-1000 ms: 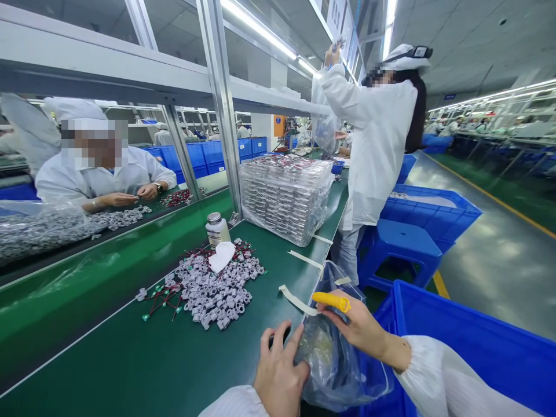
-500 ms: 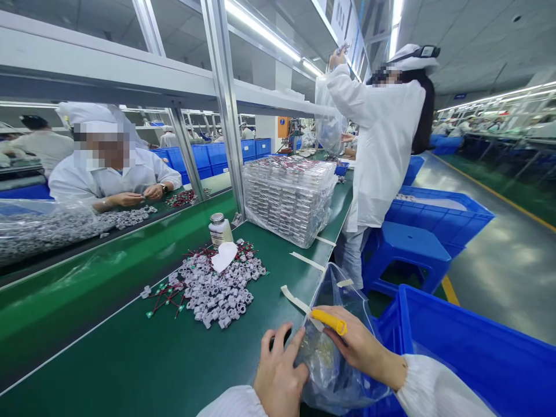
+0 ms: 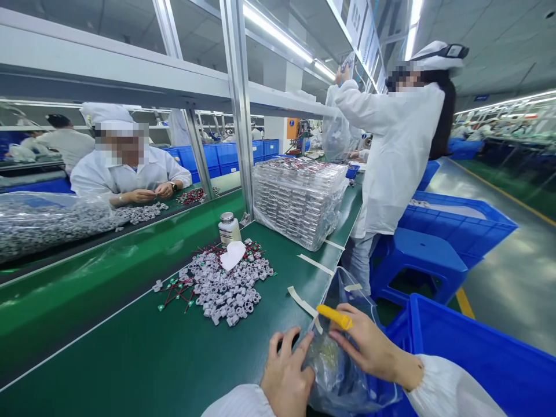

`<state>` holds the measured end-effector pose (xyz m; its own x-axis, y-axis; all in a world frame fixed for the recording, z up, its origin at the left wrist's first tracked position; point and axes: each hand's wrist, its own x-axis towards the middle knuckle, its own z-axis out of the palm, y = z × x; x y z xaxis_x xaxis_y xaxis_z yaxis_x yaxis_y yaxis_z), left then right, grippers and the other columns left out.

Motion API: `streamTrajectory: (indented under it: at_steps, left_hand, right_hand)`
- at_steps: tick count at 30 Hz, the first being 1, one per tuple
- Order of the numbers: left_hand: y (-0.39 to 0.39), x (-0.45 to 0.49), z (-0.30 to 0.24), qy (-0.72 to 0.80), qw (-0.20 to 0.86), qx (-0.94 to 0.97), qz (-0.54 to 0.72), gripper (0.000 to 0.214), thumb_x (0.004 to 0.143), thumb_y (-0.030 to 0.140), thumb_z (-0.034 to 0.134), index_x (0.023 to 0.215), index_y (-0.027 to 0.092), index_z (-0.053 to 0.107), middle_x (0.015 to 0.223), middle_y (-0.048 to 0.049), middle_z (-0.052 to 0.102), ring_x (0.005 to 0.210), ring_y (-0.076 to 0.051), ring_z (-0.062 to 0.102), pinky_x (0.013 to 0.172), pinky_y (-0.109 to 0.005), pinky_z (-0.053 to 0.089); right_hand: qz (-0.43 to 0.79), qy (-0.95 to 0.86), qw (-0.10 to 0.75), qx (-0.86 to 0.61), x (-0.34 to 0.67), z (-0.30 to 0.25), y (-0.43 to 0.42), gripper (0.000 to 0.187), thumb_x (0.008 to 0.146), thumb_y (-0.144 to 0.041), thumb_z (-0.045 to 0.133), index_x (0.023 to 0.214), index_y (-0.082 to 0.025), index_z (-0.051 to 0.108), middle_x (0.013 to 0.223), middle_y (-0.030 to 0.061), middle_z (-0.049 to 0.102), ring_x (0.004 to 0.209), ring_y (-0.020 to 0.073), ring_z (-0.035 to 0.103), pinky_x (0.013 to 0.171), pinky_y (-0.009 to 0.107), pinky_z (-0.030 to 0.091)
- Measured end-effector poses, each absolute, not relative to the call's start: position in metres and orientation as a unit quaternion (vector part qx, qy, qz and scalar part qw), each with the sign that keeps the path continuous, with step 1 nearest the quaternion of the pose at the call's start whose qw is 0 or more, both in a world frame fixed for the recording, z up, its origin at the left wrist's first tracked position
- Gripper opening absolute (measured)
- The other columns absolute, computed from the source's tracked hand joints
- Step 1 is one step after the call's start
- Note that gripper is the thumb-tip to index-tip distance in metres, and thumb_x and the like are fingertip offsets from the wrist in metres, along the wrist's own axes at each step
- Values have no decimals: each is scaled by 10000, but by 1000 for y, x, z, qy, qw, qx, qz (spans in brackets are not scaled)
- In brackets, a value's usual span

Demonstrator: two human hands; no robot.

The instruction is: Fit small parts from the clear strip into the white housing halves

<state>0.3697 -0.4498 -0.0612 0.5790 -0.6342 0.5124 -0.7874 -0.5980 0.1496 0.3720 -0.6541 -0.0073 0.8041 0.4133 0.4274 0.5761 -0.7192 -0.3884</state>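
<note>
My left hand [image 3: 284,373] pinches the near edge of a clear plastic bag [image 3: 336,370] at the green table's front edge. My right hand [image 3: 369,344], with a yellow cot on its forefinger, grips the bag's rim from the right, so both hands are closed on it. Small parts show dimly inside the bag. To the left on the table lies a pile of small grey ring-shaped parts [image 3: 228,286] with red-wired pieces [image 3: 176,292] beside it, apart from both hands.
A small capped bottle [image 3: 229,227] and a wrapped stack of trays [image 3: 299,200] stand beyond the pile. Tape strips [image 3: 302,301] lie near the bag. Blue bins [image 3: 478,359] and a blue stool [image 3: 419,258] are at the right. One person [image 3: 395,150] stands ahead; another [image 3: 125,171] sits across.
Both hands keep hold of the bag; the right hand has shifted slightly down and right. The view has turned a little, sliding the table's contents rightward.
</note>
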Motion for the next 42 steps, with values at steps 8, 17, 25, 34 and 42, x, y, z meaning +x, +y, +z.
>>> streamTrajectory:
  at_steps: [8,17,25,34,42]
  left_hand:
    - [-449,372,-75,-397,172,888,158,112,788,290,560,798,286,671,1162,7,585,1056,-223,444,815,-383,340]
    - [-456,370,-97,-295,228,912,168,403,750,403,578,1142,321,532,1097,16,626,889,-212,525,737,-324,417]
    - [-470,366,-116,-249,274,909,192,442,635,312,650,1072,335,588,1054,30,646,900,-225,526,766,-332,400]
    - [-464,366,-114,-297,242,908,172,426,726,286,565,1150,303,538,1102,-3,622,933,-244,506,763,-370,384]
    - [-445,376,-110,-397,175,884,172,304,789,348,515,1078,293,590,1187,-14,568,928,-223,485,758,-368,384]
  right_hand:
    - [-105,-151,378,-908,449,-6,-627,228,656,-191,653,877,-196,595,889,30,646,896,191,578,837,377,431]
    - [-11,-180,454,-872,480,-16,-611,241,752,-335,615,639,-134,546,611,-34,564,595,97,546,626,281,458]
    - [1,-194,472,-860,489,-14,-615,251,761,-354,598,660,-132,539,625,-28,553,576,88,530,579,257,450]
    - [-23,-181,371,-911,489,-17,-594,231,641,-292,698,711,-145,533,751,-9,545,740,141,519,702,324,425]
    - [-104,-135,332,-928,480,-11,-606,105,754,-243,574,785,-176,499,788,40,547,747,177,521,715,353,428]
